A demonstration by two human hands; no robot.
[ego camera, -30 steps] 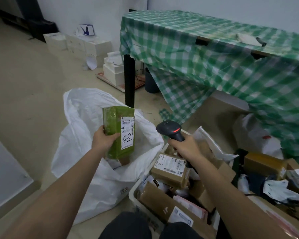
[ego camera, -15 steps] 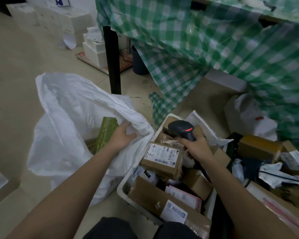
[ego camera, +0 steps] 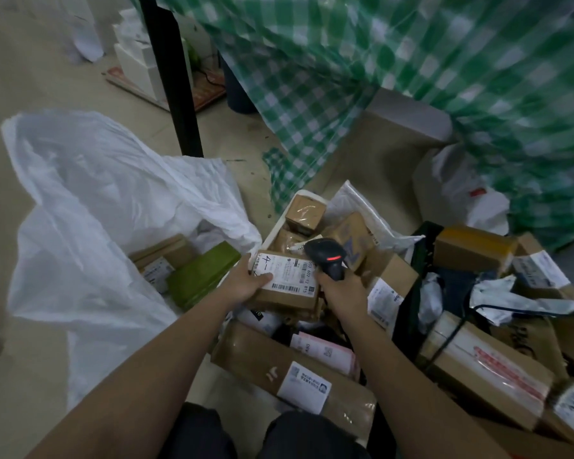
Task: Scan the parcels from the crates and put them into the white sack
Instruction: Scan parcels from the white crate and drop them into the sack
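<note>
Right, the left hand [ego camera: 246, 283] is on a squat brown cardboard parcel [ego camera: 287, 286] at the near-left corner of the white crate [ego camera: 272, 231], thumb laid across its glossy white shipping label, which bears a handwritten 4 and a barcode; the fingers curl around the box's left edge. That parcel sits on top of the heap of other cartons in the crate, not lifted clear as far as can be told.

Over on the other side, the right hand [ego camera: 340, 289] is wrapped tight around the grip of the black plastic scanner [ego camera: 325, 258], its rounded head tipped down over the label's right end, a red strip glowing on its back.

Just left of the crate, the white sack [ego camera: 96, 200] gapes open, thin crinkled plastic slumped in soft folds. Inside it lies a smooth olive-green box [ego camera: 201, 278], tilted on its edge, beside a brown carton [ego camera: 164, 256] with a white label.

Nearer the camera, a long flat cardboard parcel [ego camera: 292, 372] stretches across the crate with a curled white label. To the right, a second pile holds taped boxes and crumpled grey mailers [ego camera: 511, 296]. A green-and-white checked plastic cloth [ego camera: 428, 77] hangs over the table behind, blurred, next to a black table leg [ego camera: 174, 77].
</note>
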